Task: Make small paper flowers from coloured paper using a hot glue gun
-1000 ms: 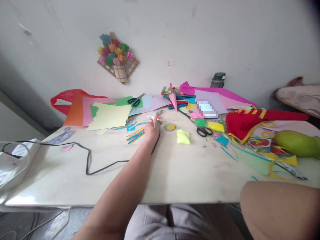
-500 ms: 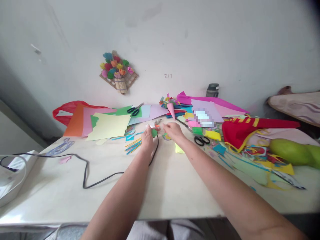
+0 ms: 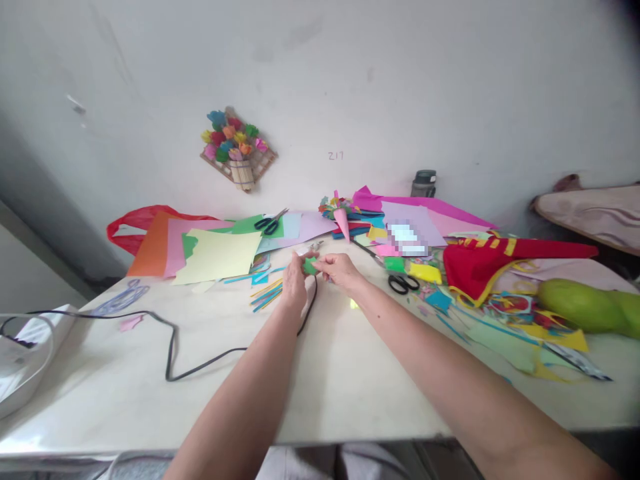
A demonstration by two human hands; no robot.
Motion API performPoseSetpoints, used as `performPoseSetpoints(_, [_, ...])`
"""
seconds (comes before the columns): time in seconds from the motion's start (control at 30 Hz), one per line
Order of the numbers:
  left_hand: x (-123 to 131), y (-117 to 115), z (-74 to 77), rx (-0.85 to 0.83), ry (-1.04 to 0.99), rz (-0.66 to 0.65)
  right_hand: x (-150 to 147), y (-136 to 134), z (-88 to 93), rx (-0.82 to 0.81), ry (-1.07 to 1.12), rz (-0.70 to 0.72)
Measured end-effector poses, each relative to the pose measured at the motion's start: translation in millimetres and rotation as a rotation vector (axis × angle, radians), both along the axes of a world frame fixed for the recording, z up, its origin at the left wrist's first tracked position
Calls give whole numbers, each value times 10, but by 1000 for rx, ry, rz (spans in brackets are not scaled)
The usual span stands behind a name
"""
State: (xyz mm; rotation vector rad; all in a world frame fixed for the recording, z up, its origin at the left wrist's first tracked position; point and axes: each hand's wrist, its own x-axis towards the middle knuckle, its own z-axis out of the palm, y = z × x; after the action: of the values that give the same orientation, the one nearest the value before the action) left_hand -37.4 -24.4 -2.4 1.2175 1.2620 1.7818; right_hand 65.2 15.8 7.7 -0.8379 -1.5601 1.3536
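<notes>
While the left hand (image 3: 295, 281) and right hand (image 3: 340, 270) pinched a green paper piece (image 3: 309, 266), fingers nearly together, the pink paper cone (image 3: 341, 223) looked done, this piece seemed unfinished

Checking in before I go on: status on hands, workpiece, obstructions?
Left hand holding green paper piece. Right hand at its edge, grip unclear. Black cable passes beneath left forearm; coloured strips beside left hand.
</notes>
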Motion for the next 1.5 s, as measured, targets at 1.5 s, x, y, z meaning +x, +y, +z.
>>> performPoseSetpoints(1.5, [-8,-48,45,-175,-200,-233,116,-53,-48,56,43,-176])
